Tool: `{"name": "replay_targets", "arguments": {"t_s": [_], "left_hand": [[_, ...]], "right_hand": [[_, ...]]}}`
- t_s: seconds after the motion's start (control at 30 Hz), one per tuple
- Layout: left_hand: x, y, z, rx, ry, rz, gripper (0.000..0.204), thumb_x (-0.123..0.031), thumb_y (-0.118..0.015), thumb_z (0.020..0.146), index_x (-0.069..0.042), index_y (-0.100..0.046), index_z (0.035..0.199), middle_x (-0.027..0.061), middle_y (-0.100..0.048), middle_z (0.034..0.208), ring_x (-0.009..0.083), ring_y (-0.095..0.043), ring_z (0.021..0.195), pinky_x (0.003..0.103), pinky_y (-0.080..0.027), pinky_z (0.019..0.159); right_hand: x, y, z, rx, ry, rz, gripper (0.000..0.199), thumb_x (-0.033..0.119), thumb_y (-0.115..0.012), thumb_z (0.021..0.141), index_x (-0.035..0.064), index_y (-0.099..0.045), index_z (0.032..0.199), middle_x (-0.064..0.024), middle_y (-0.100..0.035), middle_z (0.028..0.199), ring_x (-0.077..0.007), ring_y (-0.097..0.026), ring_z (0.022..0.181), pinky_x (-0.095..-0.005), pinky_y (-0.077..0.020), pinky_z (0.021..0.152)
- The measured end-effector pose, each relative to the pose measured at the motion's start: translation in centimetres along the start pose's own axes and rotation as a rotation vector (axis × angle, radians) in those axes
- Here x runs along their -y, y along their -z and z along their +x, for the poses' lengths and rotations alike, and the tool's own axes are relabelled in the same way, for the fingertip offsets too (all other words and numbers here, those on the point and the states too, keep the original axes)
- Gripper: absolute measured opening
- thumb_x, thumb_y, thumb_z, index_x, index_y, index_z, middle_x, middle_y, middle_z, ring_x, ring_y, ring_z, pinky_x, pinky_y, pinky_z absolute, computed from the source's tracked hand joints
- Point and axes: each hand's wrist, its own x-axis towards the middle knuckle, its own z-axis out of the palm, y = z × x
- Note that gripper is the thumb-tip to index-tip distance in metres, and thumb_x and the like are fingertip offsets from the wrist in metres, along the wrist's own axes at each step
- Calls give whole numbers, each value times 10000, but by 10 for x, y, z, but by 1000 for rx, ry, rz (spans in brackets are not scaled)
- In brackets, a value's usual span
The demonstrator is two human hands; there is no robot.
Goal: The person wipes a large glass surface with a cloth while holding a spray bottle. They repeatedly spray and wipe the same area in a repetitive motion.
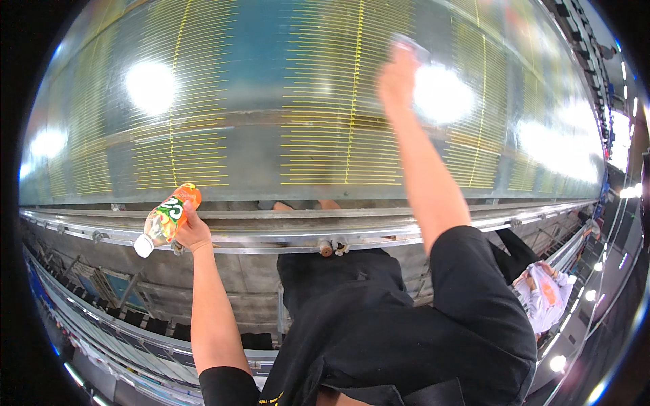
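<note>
Head view, bent by the fisheye: the person's left hand [191,230] is closed around the body of an orange soft-drink bottle [166,220], which lies tilted, its white cap pointing down and to the left, its orange base up toward the right. The bottle is held in the air just in front of a long metal rail [271,237] that runs across the frame.

Their right hand [398,76] is raised high on an outstretched arm, up against a broad shiny sheet [325,101] covered in fine yellow lines and vertical yellow stripes — bright lamp glare sits on it in several spots. Something small and pale shows at the fingertips, but motion blur hides both what it is and whether the fingers are closed or spread (I cannot tell).

A black short-sleeved shirt [379,318] fills the lower middle of the picture. At the right edge, well apart from both hands, another person in light clothing [545,298] stands beside the rail.
</note>
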Motion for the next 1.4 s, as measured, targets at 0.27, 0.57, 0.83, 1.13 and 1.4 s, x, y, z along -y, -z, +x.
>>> {"name": "replay_targets", "arguments": {"t_s": [0.27, 0.57, 0.83, 1.13, 1.4], "left_hand": [[-21, 12, 3, 56, 67, 79, 640, -557, -552, 1090, 45, -735, 1207, 184, -784, 1088, 375, -733, 987, 442, -567, 823], [-74, 83, -66, -79, 174, -510, 549, -399, -520, 1148, 49, -547, 1463, 161, -668, 1349, 227, -711, 1104, 314, -607, 813], [-13, 150, -255, -89, 661, -338, 579, -499, -631, 1083, -12, -570, 1390, 81, -707, 1146, 142, -658, 830, 267, -482, 581], [-33, 202, -422, -208, 1107, -271, 578, -556, -704, 1020, -52, -616, 1287, 41, -712, 982, 105, -600, 671, 251, -389, 492], [9, 228, -444, -292, 1175, -318, 599, -579, -708, 1008, -55, -613, 1282, 50, -715, 962, 122, -626, 666, 245, -415, 495]], "right_hand": [[114, 46, -202, 618, 725, 550, 312, 139, -570, 1015, 125, -662, 1312, -98, -661, 1443, -279, -596, 1380, -484, -393, 1252], [-217, 80, -41, -178, -129, -64, 569, -22, -512, 930, 26, -567, 1494, -175, -583, 1532, -356, -495, 1466, -500, -347, 1243], [150, 40, -173, 813, 568, 882, 268, 49, -624, 968, 108, -755, 1194, -165, -746, 1186, -365, -692, 1095, -471, -544, 1013], [-18, 38, 71, -299, 37, 650, 448, -87, -526, 947, 86, -717, 1314, -133, -746, 1285, -289, -733, 1072, -395, -583, 940], [61, -49, 78, -200, 126, 469, 275, -10, -526, 944, 61, -716, 1128, -189, -733, 1067, -400, -673, 1034, -489, -542, 938]]}}
